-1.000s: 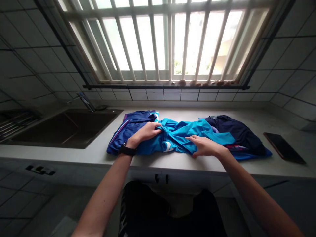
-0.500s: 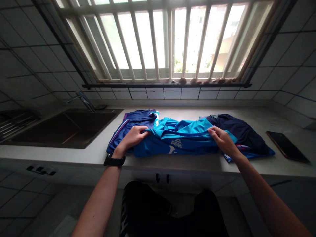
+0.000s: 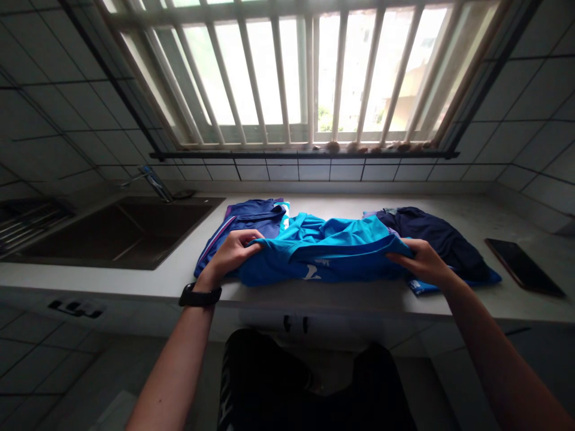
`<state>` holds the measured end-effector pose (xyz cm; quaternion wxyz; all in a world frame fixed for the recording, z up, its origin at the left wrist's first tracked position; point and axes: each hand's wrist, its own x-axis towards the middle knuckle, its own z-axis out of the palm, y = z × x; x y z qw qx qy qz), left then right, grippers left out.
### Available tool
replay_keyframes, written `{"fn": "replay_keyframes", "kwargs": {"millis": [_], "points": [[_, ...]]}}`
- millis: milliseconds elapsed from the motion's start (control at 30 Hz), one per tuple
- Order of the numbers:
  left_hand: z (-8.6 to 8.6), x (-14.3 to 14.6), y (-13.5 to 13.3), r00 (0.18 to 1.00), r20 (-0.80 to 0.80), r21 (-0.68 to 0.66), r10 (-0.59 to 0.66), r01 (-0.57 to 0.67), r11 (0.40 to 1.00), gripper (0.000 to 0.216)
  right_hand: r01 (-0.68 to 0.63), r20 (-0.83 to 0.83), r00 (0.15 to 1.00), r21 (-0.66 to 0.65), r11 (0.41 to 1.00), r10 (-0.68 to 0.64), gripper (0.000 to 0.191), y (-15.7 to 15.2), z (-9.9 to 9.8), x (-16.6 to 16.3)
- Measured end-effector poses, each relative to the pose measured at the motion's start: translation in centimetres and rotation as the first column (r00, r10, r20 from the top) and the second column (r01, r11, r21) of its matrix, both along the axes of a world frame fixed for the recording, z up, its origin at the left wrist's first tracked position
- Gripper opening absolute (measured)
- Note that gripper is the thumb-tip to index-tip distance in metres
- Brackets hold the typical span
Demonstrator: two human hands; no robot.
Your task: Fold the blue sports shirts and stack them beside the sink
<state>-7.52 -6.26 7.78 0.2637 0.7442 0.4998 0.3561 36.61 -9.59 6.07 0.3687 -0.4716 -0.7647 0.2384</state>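
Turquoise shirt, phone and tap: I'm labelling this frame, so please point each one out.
turquoise shirt [image 3: 332, 257]: head view, front panel between the hands.
phone [image 3: 523, 266]: head view, middle of its dark screen.
tap [image 3: 153, 181]: head view, on the spout over the sink.

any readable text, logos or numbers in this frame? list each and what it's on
No text reads clearly.
White print with a swoosh-like mark on the front of the bright blue shirt, held at either end by the left hand and the right hand: partly folded under, too small and blurred to read.
Wristband and phone: dark, nothing legible.
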Motion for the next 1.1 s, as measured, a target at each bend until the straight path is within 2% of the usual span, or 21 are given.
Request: {"fn": "replay_keyframes", "kwargs": {"millis": [67,133,333,533,633,700,733,800,867,900,967,1033,1100], "points": [[0.6,-0.3,-0.5,1.0,0.003,-0.028,-0.023,0.023,0.999,0.036,0.008,-0.014,1.0,-0.034,0.999,-0.008,0.072,-0.2,0.5,0.2],[0.9,-0.5,-0.8,0.999,0.006,-0.062,-0.046,0.046,0.997,0.037,0.034,-0.044,0.998,-0.056,0.998,-0.036,0.076,-0.3,0.8,0.4],[0.9,0.0,-0.8,0.993,0.025,-0.161,-0.116,0.119,0.98,0.035,0.087,-0.144,0.985,-0.083,0.993,-0.098,0.067,0.1,0.8,-0.1],[0.8,0.3,-0.6,0.995,-0.071,-0.05,-0.076,0.073,0.996,0.038,0.158,-0.2,0.968,0.008,0.987,-0.153,0.045,0.6,0.1,-0.4],[0.6,1.1,-0.7,0.977,-0.168,-0.046,-0.134,0.128,0.991,0.036,0.133,-0.216,0.968,0.018,0.991,-0.126,0.04,0.5,-0.6,-0.2],[0.2,2.5,-1.0,0.958,-0.227,0.023,-0.173,0.183,0.983,0.031,0.081,-0.235,0.969,0.032,0.996,-0.072,0.04,0.4,-1.0,-0.4],[-0.1,3.4,-1.1,0.951,-0.242,0.075,-0.192,0.215,0.974,0.035,0.051,-0.246,0.968,0.037,0.998,-0.04,0.04,0.3,-1.2,-0.5],[-0.9,5.7,-1.4,0.934,-0.258,0.163,-0.246,0.293,0.942,0.057,-0.007,-0.275,0.961,0.046,0.999,0.019,0.042,0.2,-1.5,-1.0],[-1.8,7.9,-1.5,0.893,-0.312,0.164,-0.326,0.388,0.907,0.073,-0.061,-0.312,0.947,0.049,0.997,0.073,0.041,0.1,-1.6,-1.5],[-2.2,8.8,-1.5,0.864,-0.349,0.139,-0.364,0.432,0.891,0.071,-0.087,-0.333,0.938,0.048,0.995,0.098,0.04,0.0,-1.6,-1.6],[-3.1,10.0,-1.3,0.809,-0.41,0.084,-0.422,0.494,0.866,0.049,-0.134,-0.367,0.92,0.037,0.99,0.138,0.038,-0.2,-1.6,-1.6],[-3.6,10.4,-1.1,0.771,-0.441,0.035,-0.459,0.526,0.849,0.023,-0.164,-0.396,0.904,0.021,0.986,0.159,0.038,-0.6,-1.3,-1.3],[-4.0,10.3,-0.9,0.757,-0.453,0.003,-0.471,0.53,0.848,0.014,-0.183,-0.415,0.894,0.005,0.983,0.168,0.039,-1.1,-1.0,-0.8]]}}
